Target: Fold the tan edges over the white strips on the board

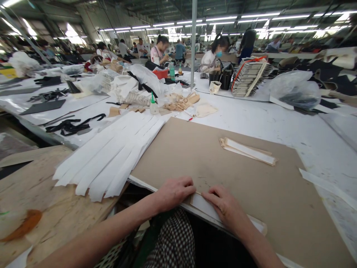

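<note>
Along the near edge of a brown board (173,152) lies a white strip with tan fabric borders (205,205). My left hand (177,190) is closed at the strip's left end, its fingertips pinching the tan edge. Just to the right, my right hand (225,206) is closed too, thumb and curled fingers gripping the strip's upper edge. Part of the strip is hidden under the right hand and forearm. Farther back on the board rests a small stack of similar white-and-tan strips (248,150).
Long white strips (111,152) fan out left of the board. Behind it are a green-capped bottle (153,106), tan fabric pieces (182,101) and a red pen (191,118). A metal post (193,48) rises beyond. Co-workers sit at the far side near a tied stack (248,78).
</note>
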`<action>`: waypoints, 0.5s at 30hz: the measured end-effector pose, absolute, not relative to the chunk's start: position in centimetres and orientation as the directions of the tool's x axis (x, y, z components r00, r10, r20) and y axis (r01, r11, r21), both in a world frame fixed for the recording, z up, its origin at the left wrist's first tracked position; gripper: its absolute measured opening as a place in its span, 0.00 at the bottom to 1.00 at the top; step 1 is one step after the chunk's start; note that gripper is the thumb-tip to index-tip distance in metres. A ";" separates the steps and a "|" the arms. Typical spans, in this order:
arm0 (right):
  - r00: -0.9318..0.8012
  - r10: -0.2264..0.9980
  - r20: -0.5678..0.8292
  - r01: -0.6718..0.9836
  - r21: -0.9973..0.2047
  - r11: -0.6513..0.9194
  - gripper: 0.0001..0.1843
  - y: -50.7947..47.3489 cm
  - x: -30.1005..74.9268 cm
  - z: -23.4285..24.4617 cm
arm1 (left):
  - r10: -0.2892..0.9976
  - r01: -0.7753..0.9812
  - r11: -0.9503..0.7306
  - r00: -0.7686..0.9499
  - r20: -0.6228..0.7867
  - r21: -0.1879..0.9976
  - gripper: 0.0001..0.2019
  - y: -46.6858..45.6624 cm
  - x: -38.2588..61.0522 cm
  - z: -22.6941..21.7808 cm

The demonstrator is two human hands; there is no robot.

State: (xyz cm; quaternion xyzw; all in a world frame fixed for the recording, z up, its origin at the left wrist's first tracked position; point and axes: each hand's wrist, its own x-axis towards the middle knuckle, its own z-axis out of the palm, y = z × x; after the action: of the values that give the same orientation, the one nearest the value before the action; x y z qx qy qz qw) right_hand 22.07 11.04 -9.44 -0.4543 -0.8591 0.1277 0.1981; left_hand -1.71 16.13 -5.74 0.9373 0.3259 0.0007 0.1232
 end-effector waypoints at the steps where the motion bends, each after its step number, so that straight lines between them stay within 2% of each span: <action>1: -0.520 0.825 0.221 0.739 -0.367 0.565 0.16 11.0 22.1 -9.5 | 0.599 0.599 -0.778 0.798 -0.062 0.188 0.08 15.9 -1.8 -5.9; 3: -0.544 0.809 0.223 0.749 -0.306 0.588 0.16 10.8 22.0 -9.5 | 0.587 0.585 -0.799 0.809 -0.032 0.136 0.09 15.2 -2.0 -5.9; 6: -0.571 0.786 0.236 0.748 -0.245 0.617 0.16 10.5 21.8 -9.3 | 0.603 0.594 -0.789 0.798 0.010 0.155 0.11 14.1 -2.0 -5.6; 11: -0.577 0.779 0.247 0.737 -0.254 0.626 0.17 10.2 21.5 -9.2 | 0.707 0.661 -0.698 0.697 0.117 0.276 0.11 13.0 -1.0 -5.3; 15: -0.557 0.796 0.237 0.753 -0.260 0.605 0.18 10.3 22.0 -9.5 | 0.774 0.732 -0.633 0.610 0.170 0.252 0.15 13.0 0.3 -6.2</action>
State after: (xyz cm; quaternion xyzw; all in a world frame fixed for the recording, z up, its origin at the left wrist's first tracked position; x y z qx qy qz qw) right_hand 21.99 10.32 -9.54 -0.4400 -0.8800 0.0644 0.1668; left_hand 0.31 12.98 -6.19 0.8938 0.4213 0.1322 0.0788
